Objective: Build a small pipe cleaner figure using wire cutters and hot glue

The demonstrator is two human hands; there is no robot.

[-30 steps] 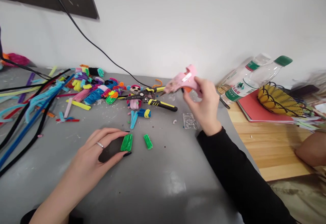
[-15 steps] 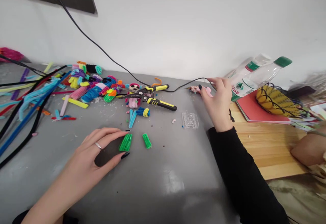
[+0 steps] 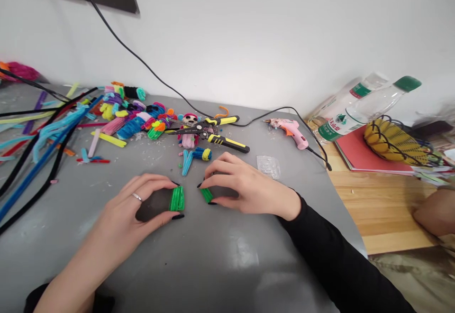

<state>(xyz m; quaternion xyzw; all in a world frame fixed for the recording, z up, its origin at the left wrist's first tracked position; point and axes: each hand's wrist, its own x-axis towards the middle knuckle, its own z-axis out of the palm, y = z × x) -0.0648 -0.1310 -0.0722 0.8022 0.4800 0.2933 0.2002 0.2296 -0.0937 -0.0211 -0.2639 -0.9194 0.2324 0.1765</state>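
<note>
Between thumb and forefinger, my left hand (image 3: 124, 211) grips the larger green pipe-cleaner bundle (image 3: 177, 198) by its two ends, low over the grey table. My right hand (image 3: 245, 185) is closed on a smaller green pipe-cleaner bundle (image 3: 206, 194), partly hidden by the fingers. A narrow gap separates the two green bundles. Just beyond them lie a light-blue folded pipe cleaner (image 3: 186, 162) and a blue roll with a yellow band (image 3: 202, 154). The pink hot glue gun (image 3: 292, 130) rests on its side farther right, its nozzle pointing left.
Yellow-and-black wire strippers (image 3: 227, 141) lie across a small pipe-cleaner doll (image 3: 187, 140). Loose pipe cleaners (image 3: 53, 133) spread over the left. A clear plastic piece (image 3: 268, 167) is near my right wrist. Bottles (image 3: 350, 116), a yellow basket (image 3: 396, 142) and another person's arm (image 3: 435, 211) are at right.
My right hand has let go of the glue gun, now lying on the table, and moved left onto the smaller green bundle. My left hand stays at the larger one.
</note>
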